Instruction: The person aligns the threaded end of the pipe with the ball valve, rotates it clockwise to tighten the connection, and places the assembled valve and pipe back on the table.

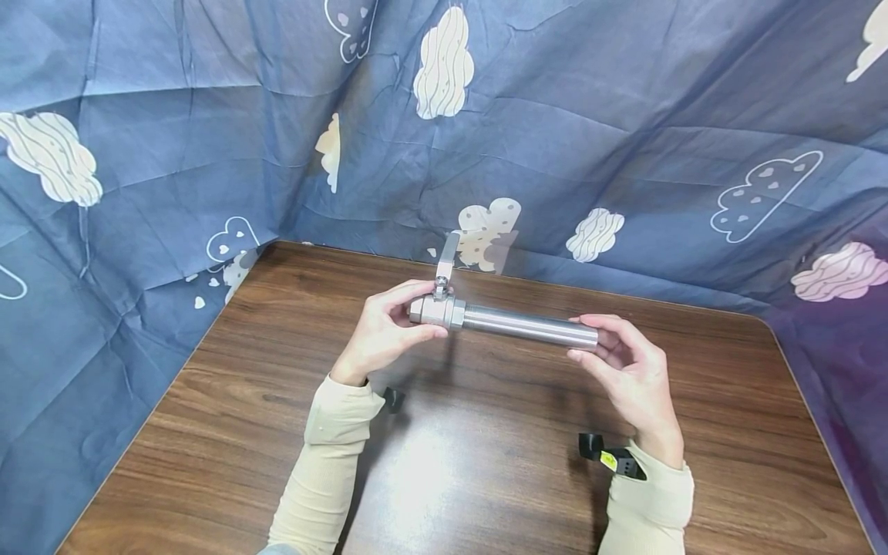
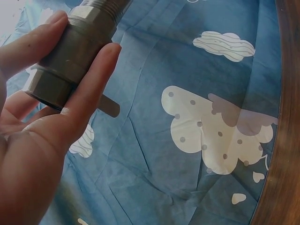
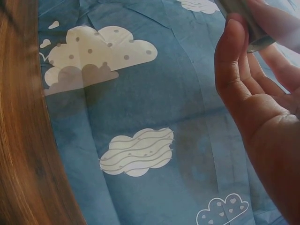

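Note:
A silver ball valve [image 1: 435, 310] with a flat lever handle [image 1: 448, 253] pointing up and away is joined to a long metal pipe [image 1: 530, 327]. Thumb and fingers of my left hand [image 1: 378, 331] grip the valve body by its sides. At the other end of the pipe, my right hand [image 1: 638, 374] pinches the tip between thumb and fingers. Both pieces are held up above the table, nearly level in the head view. Threads [image 2: 104, 5] show where pipe meets valve in the left wrist view. Only the end of the pipe [image 3: 257, 40] appears in the right wrist view.
A brown wood-grain table [image 1: 486, 432] lies beneath both hands. Blue cloth [image 1: 590, 116] printed with clouds hangs behind it and along both sides. Black camera parts [image 1: 591, 445] stick out from the wrists, over cream sleeves [image 1: 322, 470].

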### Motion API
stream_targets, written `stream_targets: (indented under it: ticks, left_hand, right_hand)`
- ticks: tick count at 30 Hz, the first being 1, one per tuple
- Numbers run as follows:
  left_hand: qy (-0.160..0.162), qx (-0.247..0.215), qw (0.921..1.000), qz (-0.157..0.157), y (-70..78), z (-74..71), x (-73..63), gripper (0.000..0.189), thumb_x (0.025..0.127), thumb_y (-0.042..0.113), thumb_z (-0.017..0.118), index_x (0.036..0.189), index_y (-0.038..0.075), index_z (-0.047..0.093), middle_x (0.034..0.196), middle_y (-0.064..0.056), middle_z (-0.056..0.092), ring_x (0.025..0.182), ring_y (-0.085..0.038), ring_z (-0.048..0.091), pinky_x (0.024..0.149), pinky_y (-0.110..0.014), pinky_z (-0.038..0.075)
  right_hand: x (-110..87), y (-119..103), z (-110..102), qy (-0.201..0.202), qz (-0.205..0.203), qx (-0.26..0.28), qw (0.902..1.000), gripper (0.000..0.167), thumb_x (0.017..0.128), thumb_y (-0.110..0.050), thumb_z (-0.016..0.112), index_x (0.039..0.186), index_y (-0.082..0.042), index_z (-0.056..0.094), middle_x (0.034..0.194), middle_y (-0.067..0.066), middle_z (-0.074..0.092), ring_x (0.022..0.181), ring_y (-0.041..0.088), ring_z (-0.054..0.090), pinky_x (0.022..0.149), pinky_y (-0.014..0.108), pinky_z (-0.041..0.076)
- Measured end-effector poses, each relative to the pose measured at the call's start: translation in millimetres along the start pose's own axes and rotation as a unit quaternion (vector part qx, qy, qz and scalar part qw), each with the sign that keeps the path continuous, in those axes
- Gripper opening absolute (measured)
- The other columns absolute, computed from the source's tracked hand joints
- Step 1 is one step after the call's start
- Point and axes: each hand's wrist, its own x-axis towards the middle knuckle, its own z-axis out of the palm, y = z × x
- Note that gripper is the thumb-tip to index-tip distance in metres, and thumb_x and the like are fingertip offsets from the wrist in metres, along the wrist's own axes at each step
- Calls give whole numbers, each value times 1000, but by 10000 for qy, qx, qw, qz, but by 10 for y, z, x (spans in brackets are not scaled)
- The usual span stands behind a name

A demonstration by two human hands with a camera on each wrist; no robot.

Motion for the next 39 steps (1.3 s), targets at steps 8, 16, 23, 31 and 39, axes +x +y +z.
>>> stream_targets:
  ticks: [8, 16, 23, 31, 39]
  left_hand:
    - [21, 27, 9999, 119, 13, 6, -9, 58, 66, -19, 76, 121, -15, 57, 119, -31, 59, 98, -6, 62, 86, -23, 57]
    - [-15, 84, 9998, 193, 1, 4, -8, 57, 66, -19, 76, 121, -14, 58, 120, -30, 60, 100, -7, 61, 87, -24, 56]
    - [-37, 125, 9997, 201, -2, 4, -9, 57, 67, -17, 77, 120, -13, 59, 120, -28, 61, 100, -7, 62, 87, -25, 57]
    - [-56, 70, 9997, 240, 8, 7, -11, 57, 66, -19, 77, 119, -14, 59, 119, -29, 61, 101, -7, 62, 88, -25, 57]
    - [-39, 134, 9996, 265, 7, 8, -9, 56, 66, -17, 77, 119, -13, 60, 119, -28, 61, 100, -7, 62, 87, -24, 57]
  right_hand:
    - [-5, -7, -16, -43, 215, -265, 9994, 47, 72, 26, 67, 116, 16, 56, 111, -1, 69, 93, 6, 68, 79, 16, 56]
    - [-9, -19, -26, -2, 312, -647, 9974, 44, 74, 21, 69, 117, 13, 58, 102, -5, 69, 90, 3, 67, 77, 13, 56]
    - [-15, -11, -40, 6, 460, -984, 9941, 39, 79, 15, 68, 117, 11, 59, 99, -8, 70, 88, 1, 66, 77, 11, 54]
    - [-18, -17, -43, -13, 553, -1061, 9928, 35, 82, 12, 67, 116, 11, 60, 97, -10, 70, 88, 0, 66, 75, 11, 55]
    - [-9, -15, -30, 3, 534, -637, 9965, 38, 81, 15, 66, 118, 12, 59, 101, -5, 71, 90, 2, 67, 75, 12, 55]
